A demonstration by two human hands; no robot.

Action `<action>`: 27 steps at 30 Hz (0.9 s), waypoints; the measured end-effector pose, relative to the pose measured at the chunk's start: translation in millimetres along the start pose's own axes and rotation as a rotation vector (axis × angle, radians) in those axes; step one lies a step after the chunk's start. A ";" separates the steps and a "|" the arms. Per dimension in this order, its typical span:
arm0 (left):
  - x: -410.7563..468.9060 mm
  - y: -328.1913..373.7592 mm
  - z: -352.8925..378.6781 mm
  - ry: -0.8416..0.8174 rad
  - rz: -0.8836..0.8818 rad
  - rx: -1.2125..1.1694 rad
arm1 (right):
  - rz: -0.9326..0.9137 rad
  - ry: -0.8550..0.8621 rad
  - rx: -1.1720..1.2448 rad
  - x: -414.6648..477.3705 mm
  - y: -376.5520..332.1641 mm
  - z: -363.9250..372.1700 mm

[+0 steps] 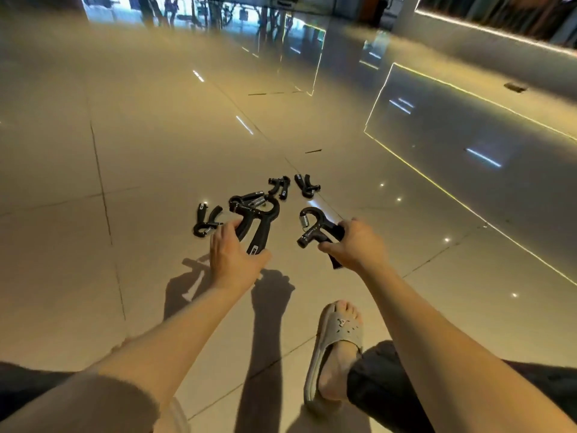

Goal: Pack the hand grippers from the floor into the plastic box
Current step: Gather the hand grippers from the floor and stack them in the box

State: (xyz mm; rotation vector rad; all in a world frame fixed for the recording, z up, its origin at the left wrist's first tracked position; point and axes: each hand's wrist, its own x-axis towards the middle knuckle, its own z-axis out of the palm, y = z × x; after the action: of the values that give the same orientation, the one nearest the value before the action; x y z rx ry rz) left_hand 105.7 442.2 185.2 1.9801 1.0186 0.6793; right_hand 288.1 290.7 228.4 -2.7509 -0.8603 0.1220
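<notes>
Hand grippers [278, 186] lie in a small bunch on the shiny tile floor [140, 170], in front of a person who is down low. They are all black, with bent handles and silver springs. The left hand [237, 257] has its grip clamped on the big gripper [260, 225]. The fingers curl round one handle and the thumb pushes on the other. The shadow of this hand and its gripper falls on the tiles a little way off, so the gripper is up off the floor. Just behind it is the spring gripper [249, 200], and the two overlap. I cannot tell if that one is held too or lies on the floor. The right hand [356, 245] has its grip clamped on the round-top gripper [313, 226]. Its spring points to the left, and a bit of handle sticks out under the hand. The side gripper [206, 220] lies on the floor just beside the left fingers. Farther away, two more lie near each other but apart, and the right one of that pair is the far gripper [307, 184]. Down low, a foot in a grey sandal [338, 326] rests on the tiles, with a dark trouser leg [374, 389] above it.
</notes>
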 end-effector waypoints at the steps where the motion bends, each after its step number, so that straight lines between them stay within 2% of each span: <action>1: -10.9 15.2 -5.4 -0.007 0.042 -0.008 | 0.012 0.023 0.001 -16.5 4.6 -20.1; 9: -115.6 129.4 -46.4 -0.069 0.347 -0.050 | 0.092 0.229 -0.051 -174.8 54.8 -146.2; 13: -175.2 174.1 -55.4 -0.166 0.464 -0.097 | 0.162 0.312 -0.074 -267.3 85.1 -190.5; 21: -302.5 222.5 -47.4 -0.413 0.719 -0.178 | 0.396 0.366 -0.079 -448.0 125.4 -242.0; 27: -374.3 256.5 -28.4 -0.580 0.836 -0.244 | 0.627 0.367 -0.164 -562.5 147.0 -268.4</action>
State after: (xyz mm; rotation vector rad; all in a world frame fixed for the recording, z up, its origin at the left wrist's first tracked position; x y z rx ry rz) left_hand -8.3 45.9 376.8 2.1508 -0.2601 0.5479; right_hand -51.7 -204.8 449.9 -2.9529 0.1008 -0.3426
